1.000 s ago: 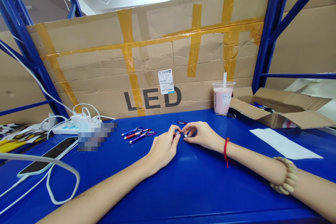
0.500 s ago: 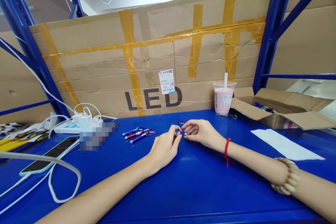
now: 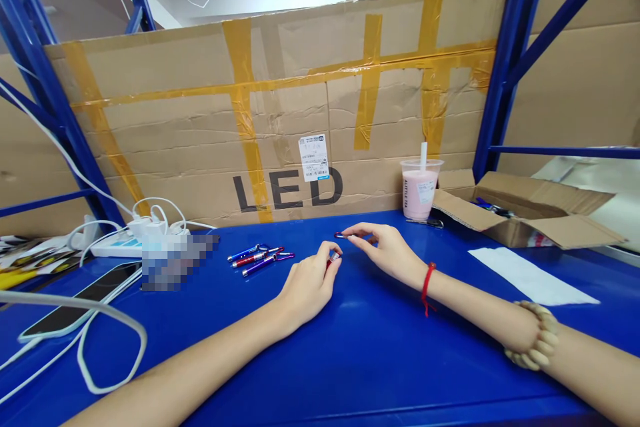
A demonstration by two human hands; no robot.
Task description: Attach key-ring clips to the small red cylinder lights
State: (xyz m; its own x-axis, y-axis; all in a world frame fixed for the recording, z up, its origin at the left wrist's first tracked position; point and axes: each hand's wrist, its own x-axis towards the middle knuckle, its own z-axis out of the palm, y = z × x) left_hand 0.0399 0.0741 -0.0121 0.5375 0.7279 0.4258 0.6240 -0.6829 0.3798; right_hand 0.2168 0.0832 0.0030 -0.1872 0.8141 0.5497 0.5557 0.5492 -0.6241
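Note:
My left hand is closed around a small red metal tube with a silver end, like a mini flashlight; most of it is hidden by the fingers. My right hand pinches at the right end of a small red carabiner clip on the blue table. A little silver shows at those fingertips, too small to make out. To the left of my left hand lie several slim flashlights with clips: a blue one, a red one and a purple one.
A cup of pink drink stands at the back right, beside an open cardboard box. White paper lies at right. Phone, cables and a power strip occupy the left. A cardboard wall closes off the back.
My right hand has moved away from the left hand's tube, up to the red carabiner clip, and its fingertips have come together there. My left hand keeps its hold. The view shifted slightly.

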